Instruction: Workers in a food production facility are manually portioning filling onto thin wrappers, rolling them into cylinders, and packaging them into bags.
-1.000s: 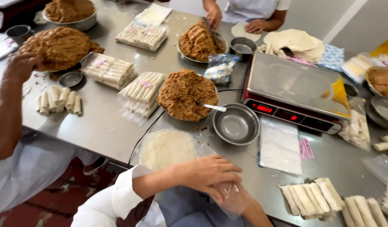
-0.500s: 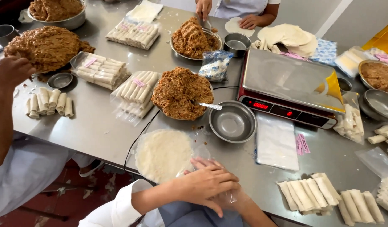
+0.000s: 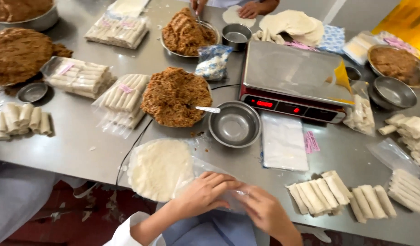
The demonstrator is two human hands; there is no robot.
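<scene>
At counter [image 3: 73,136] edge: clear plastic bag [image 3: 219,182] beside round white wrapper stack [image 3: 160,168]. Left hand [image 3: 203,193], right hand [image 3: 264,209] palms down, fingers pinched on bag. Pink labels [image 3: 311,142] near scale [image 3: 292,77].

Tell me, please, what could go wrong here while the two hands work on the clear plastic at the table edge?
1. The round wrapper stack lies partly over the table edge; tugging the clear plastic held by the left hand and right hand might drag it off.
2. A black cable runs beside the stack and could catch.
</scene>
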